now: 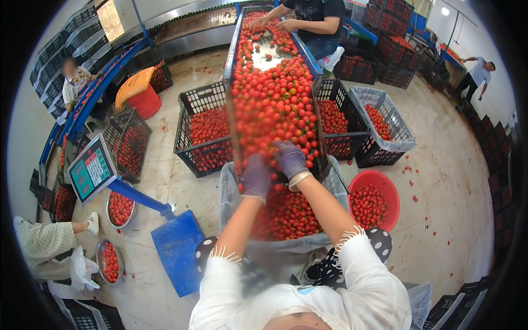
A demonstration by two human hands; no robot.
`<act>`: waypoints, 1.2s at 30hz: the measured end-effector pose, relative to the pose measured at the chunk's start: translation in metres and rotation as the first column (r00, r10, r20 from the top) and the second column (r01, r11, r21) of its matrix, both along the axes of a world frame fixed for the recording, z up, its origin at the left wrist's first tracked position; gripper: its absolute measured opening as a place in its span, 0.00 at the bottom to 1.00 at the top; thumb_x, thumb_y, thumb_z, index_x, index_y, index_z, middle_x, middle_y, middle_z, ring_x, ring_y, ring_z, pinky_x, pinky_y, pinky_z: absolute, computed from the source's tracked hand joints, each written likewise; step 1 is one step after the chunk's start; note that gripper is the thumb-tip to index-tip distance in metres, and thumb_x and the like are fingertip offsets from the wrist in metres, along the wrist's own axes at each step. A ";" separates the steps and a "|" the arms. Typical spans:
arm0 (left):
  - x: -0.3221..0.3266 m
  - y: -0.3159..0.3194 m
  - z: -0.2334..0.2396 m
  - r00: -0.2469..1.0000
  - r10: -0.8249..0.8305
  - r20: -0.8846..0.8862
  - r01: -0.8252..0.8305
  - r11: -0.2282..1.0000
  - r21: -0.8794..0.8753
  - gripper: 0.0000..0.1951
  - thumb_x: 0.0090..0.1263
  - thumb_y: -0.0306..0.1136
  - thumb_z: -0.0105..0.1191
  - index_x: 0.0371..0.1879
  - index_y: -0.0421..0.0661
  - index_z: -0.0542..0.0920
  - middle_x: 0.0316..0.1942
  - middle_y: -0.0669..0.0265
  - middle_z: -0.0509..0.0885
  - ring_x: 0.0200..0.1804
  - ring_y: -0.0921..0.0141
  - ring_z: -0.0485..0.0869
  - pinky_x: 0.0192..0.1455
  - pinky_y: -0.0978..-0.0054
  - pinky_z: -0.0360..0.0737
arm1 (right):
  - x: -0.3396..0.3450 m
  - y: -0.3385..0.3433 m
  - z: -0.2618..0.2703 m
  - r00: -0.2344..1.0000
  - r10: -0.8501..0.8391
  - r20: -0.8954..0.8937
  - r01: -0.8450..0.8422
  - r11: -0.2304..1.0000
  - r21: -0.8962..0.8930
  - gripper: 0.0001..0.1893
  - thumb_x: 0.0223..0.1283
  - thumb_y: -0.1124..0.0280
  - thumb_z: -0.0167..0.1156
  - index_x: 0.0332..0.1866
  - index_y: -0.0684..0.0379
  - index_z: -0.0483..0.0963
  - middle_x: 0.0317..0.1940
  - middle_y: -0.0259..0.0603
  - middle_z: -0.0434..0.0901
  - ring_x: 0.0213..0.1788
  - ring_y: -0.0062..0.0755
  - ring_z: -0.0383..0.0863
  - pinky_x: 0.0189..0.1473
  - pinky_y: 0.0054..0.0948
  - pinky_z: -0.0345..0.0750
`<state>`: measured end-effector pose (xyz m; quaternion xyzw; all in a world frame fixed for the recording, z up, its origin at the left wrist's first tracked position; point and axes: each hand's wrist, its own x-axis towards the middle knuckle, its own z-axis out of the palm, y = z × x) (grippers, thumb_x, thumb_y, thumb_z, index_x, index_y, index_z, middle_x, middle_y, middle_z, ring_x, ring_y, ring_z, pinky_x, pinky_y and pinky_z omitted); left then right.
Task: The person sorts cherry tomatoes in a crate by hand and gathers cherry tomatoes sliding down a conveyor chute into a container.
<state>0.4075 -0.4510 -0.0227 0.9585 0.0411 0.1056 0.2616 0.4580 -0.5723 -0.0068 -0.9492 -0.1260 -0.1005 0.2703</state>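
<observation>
Both hands wear purple gloves and reach to the low end of a blue-framed sorting chute point(315, 68) heaped with cherry tomatoes point(280, 99). My left hand point(255, 177) is blurred at the chute's left side, its fingers partly hidden. Against the tomatoes at the lip, my right hand point(291, 159) has its fingers curled; whether it grips any is unclear. Directly below stands a crate lined with clear plastic point(229, 198), holding many cherry tomatoes point(288, 214). Some tomatoes near the lip look blurred.
Black crates of tomatoes flank the chute, left point(202, 144) and right point(346, 136). A lined crate point(385, 142) and a red basin point(377, 177) stand right. A blue platform scale point(177, 251) is at left, near metal bowls point(120, 225). Another person's hands point(272, 24) work at the chute's far end.
</observation>
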 end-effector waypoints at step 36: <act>0.023 0.002 -0.001 0.955 0.218 0.203 -0.099 0.875 -0.473 0.16 0.53 0.30 0.56 0.42 0.44 0.75 0.42 0.55 0.76 0.46 0.57 0.76 0.52 0.65 0.72 | -0.014 0.001 -0.003 0.936 0.166 -0.310 0.248 0.312 0.917 0.12 0.57 0.67 0.56 0.47 0.52 0.72 0.39 0.32 0.74 0.33 0.22 0.75 0.28 0.28 0.74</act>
